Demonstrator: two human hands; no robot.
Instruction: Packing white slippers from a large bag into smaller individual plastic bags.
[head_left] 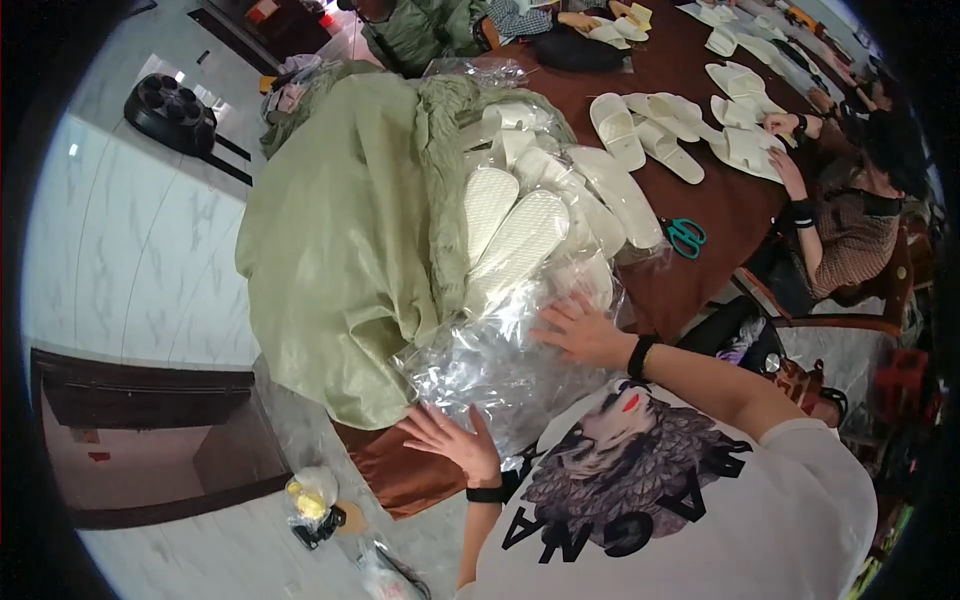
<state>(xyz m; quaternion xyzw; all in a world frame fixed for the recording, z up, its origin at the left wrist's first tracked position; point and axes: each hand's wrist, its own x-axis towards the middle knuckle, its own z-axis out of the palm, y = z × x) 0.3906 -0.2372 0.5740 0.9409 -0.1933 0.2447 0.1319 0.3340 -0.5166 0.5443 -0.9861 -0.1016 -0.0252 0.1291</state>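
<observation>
My left hand [448, 437] lies flat with fingers spread on the near edge of a crumpled clear plastic bag [495, 365]. My right hand [580, 330] rests open on the same plastic, further up and to the right. Both wrists wear black bands. Just beyond the plastic is a pile of white slippers [540, 215], two of them sole up. A large green sack [345, 230] spreads over the table's left end, beside the slippers.
Teal-handled scissors [686, 236] lie on the brown table [720, 200] right of the pile. More white slippers [650, 125] are spread further back. A seated person [850, 215] handles slippers at the right. On the marble floor are a black wheeled base [172, 112] and small bags [315, 505].
</observation>
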